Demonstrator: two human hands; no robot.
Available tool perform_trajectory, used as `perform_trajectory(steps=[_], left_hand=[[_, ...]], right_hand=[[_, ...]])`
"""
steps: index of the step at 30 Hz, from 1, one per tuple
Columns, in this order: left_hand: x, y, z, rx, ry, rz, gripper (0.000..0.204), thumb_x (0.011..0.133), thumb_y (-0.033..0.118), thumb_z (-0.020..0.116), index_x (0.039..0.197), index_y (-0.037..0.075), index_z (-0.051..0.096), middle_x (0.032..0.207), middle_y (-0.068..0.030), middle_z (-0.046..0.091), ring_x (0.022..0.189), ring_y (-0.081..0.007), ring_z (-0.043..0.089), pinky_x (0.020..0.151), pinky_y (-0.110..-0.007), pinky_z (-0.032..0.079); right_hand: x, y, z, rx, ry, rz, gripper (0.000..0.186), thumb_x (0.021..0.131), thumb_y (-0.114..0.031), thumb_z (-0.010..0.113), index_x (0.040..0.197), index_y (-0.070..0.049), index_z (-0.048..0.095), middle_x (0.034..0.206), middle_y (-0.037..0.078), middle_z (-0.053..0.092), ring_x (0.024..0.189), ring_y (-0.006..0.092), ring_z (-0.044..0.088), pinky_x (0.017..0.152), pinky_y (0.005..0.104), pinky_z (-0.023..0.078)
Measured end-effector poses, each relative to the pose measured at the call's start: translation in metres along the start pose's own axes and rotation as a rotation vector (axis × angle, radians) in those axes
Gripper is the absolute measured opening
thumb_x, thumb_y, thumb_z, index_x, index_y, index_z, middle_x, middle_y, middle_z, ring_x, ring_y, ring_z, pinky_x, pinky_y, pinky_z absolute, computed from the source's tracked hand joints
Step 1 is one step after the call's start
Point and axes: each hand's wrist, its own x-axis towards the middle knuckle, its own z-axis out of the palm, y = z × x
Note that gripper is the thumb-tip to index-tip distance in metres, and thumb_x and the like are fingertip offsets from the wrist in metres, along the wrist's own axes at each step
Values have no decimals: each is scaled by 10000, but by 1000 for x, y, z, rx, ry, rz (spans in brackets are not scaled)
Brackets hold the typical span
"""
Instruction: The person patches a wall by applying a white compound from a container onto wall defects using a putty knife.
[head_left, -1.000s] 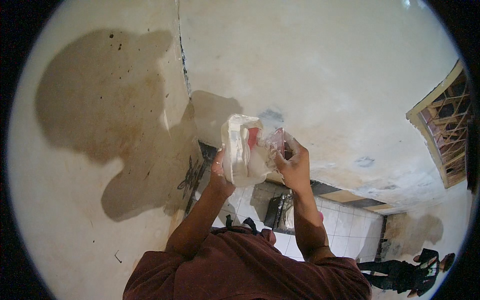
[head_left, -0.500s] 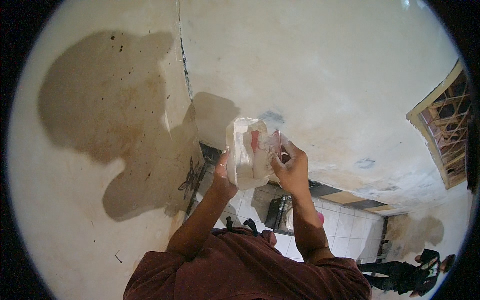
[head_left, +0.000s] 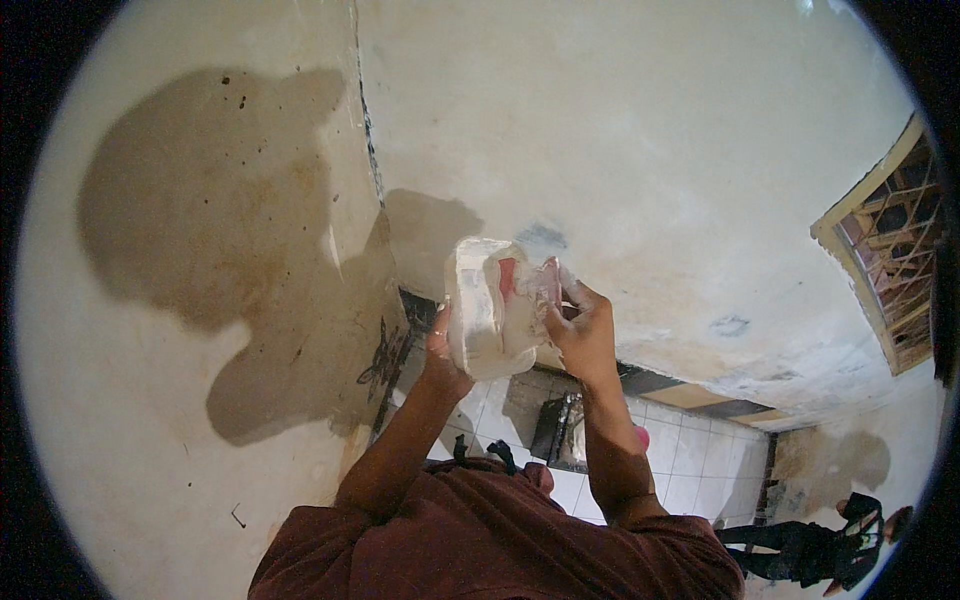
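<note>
My left hand (head_left: pixel 443 358) is closed round the left side of a translucent plastic tub (head_left: pixel 460 340), tilted so its inside shows. White paste (head_left: pixel 518 325) coats part of the tub, and a reddish patch (head_left: pixel 507 279) shows in it; I cannot tell whether that is a separate thing. At the tub's right rim, my right hand (head_left: pixel 585 335) pinches a flat pinkish-red scraper (head_left: pixel 552 278) smeared with white. White residue also covers the thumb and fingers of this hand.
Stained pale walls (head_left: pixel 640 190) meet at a cracked corner close ahead. A latticed opening (head_left: pixel 895 240) is at the right. Below, a dark box-like thing (head_left: pixel 558 432) rests on white floor tiles (head_left: pixel 690 450). Another person (head_left: pixel 825 545) stands at the far lower right.
The tub has shifted slightly left and tilted a little. My right hand and the scraper have moved only slightly. Both hands keep their hold.
</note>
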Motion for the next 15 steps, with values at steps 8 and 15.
perform_trajectory(steps=[8, 15], left_hand=[[-5, 4, 12, 41, 10, -81, 569, 1000, 473, 350, 1433, 105, 360, 1371, -108, 496, 1247, -273, 507, 1067, -468, 395], [4, 0, 1, -18, -27, 10, 516, 1006, 442, 357, 1395, 106, 412, 1343, -104, 525, 1234, -267, 519, 1063, -444, 402]], right_hand=[[-12, -14, 12, -79, -120, 94, 449, 837, -9, 572, 1285, 17, 559, 972, 92, 666, 798, 116, 611, 711, 267, 506], [-9, -12, 15, 28, -43, 63, 449, 864, 5, 582, 1310, 40, 536, 1071, 79, 658, 909, 111, 599, 804, 264, 500]])
